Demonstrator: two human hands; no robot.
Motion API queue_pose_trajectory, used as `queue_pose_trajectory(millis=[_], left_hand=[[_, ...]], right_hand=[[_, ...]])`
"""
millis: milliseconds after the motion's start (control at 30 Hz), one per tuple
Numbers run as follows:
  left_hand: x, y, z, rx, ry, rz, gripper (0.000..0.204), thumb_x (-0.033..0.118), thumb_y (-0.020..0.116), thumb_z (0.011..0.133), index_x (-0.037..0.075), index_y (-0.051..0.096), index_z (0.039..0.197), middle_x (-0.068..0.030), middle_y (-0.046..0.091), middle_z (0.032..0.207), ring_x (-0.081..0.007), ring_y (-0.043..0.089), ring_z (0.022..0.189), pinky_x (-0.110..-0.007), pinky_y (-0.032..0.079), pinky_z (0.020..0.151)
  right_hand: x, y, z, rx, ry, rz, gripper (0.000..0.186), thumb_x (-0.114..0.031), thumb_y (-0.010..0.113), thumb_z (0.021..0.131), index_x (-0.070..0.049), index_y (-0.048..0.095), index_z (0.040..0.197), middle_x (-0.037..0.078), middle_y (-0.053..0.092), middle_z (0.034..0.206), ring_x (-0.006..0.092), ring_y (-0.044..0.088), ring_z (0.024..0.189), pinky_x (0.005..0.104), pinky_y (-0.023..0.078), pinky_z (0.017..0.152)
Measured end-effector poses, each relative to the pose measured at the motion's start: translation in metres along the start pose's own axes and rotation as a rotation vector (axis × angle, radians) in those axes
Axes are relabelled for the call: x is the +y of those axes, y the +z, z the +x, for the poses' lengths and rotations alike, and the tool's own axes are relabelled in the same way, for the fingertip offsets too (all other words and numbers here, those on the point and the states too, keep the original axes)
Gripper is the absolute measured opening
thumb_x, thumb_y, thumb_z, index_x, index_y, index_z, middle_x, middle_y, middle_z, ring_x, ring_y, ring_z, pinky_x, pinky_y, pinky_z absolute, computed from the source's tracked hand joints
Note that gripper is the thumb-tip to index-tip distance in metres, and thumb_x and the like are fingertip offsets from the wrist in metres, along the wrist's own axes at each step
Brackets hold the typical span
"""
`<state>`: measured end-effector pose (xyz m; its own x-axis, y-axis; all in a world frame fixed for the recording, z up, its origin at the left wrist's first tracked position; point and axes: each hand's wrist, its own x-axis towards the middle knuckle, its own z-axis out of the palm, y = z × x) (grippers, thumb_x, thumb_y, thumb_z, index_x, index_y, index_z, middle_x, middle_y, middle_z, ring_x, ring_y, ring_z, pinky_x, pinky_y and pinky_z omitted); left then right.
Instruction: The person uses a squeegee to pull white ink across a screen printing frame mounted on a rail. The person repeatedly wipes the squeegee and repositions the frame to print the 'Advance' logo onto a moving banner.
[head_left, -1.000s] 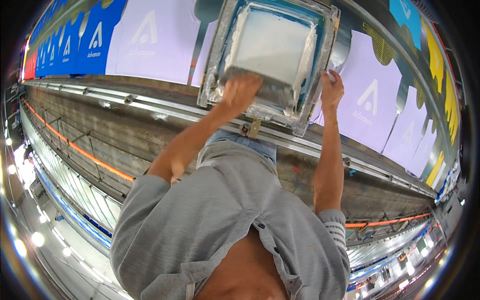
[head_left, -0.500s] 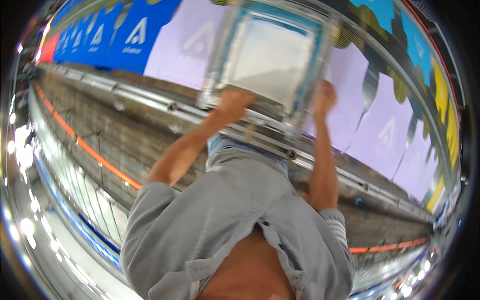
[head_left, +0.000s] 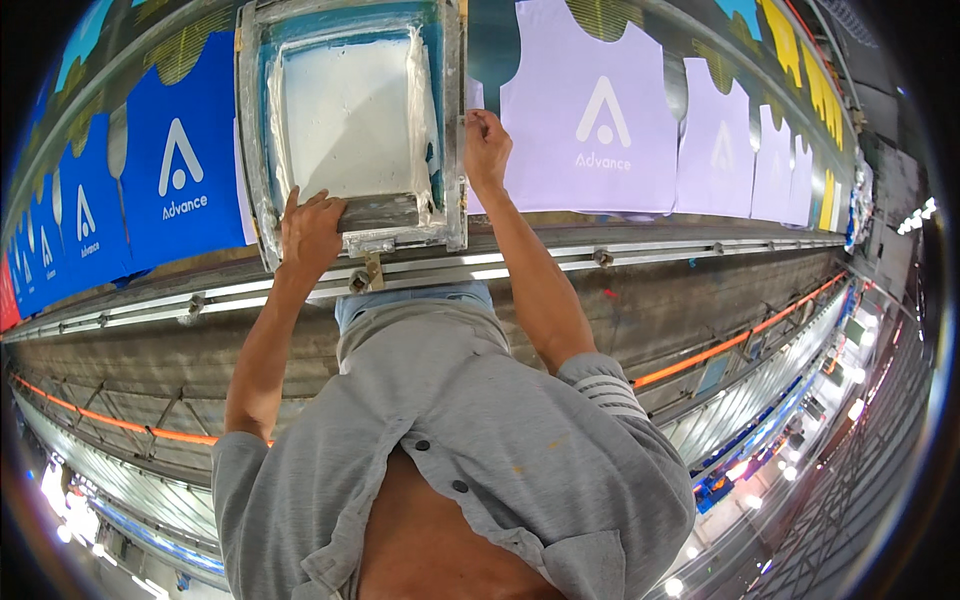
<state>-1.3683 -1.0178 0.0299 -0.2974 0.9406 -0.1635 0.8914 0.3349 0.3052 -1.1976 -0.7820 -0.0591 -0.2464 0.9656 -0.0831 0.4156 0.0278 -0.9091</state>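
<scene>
A screen-printing frame (head_left: 455, 215) with a metal border and teal-edged mesh lies over a lilac fabric piece on the long table. White ink (head_left: 345, 110) covers its middle, thicker along the sides. Across the near end of the mesh rests a grey-brown squeegee (head_left: 385, 213). My left hand (head_left: 312, 232) is bent over the squeegee's left end, at the frame's near left part; its grip is partly hidden. At the frame's right side, my right hand (head_left: 487, 150) has its fingers curled against the border. Just right of it lies a lilac shirt panel (head_left: 640, 130) with a white print.
Blue shirt panels (head_left: 205, 110) with white prints line the table to the left; more lilac and yellow panels (head_left: 785, 40) run off to the right. A metal rail (head_left: 540, 262) follows the near edge, in front of my waist. Behind me runs an orange pipe (head_left: 700, 355).
The frame has shifted left along the table, from between lilac panels to the lilac panel beside the blue one. Both hands went with it, and my view has turned.
</scene>
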Motion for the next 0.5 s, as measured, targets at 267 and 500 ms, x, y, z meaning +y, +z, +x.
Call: queue_pose_trajectory(millis=[267,500], left_hand=[[0.0,0.009,0.01,-0.108,-0.079,-0.05,0.031,0.0,0.055,0.078,0.007,0.073,0.103,-0.0118,0.073,0.096,-0.033,0.069,0.095,-0.044,0.054,0.086],[0.007,0.02,-0.004,0.072,-0.03,-0.048,0.027,0.002,0.057,0.075,0.006,0.074,0.096,-0.0151,0.072,0.094,-0.0375,0.07,0.085,-0.047,0.056,0.077]], right_hand=[[0.02,0.01,0.013,0.045,-0.087,-0.097,0.022,-0.017,0.059,0.095,0.0,0.069,0.103,0.019,0.072,0.086,0.0318,0.069,0.076,0.0389,0.053,0.071],[0.01,0.01,0.017,0.117,-0.281,-0.509,0.026,-0.025,0.059,0.096,-0.004,0.072,0.101,0.016,0.07,0.098,0.0305,0.067,0.089,0.0394,0.052,0.08]])
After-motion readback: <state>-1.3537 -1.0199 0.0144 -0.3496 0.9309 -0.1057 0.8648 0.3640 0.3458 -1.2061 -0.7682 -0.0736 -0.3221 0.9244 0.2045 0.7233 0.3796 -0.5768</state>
